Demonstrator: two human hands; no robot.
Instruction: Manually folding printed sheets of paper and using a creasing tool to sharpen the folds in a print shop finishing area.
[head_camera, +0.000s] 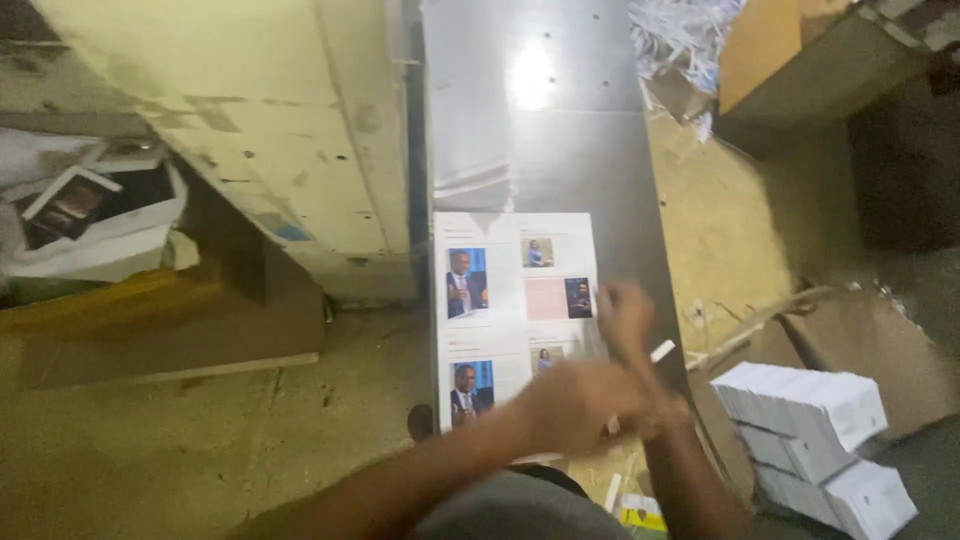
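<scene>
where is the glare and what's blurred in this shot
Head view: a bright glare spot sits on the metal table near the top; the left hand and right hand are smeared by motion over the printed sheet; the paper stacks at right look soft, and the corners are dim.

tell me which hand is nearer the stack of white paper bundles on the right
Right. The right hand rests on the printed sheet's right edge, closer to the stack of white bundles. The left hand lies across the sheet, farther left.

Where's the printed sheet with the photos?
Head view, centre: printed sheet lies on the metal table, under both hands, left of the white paper stacks.
</scene>
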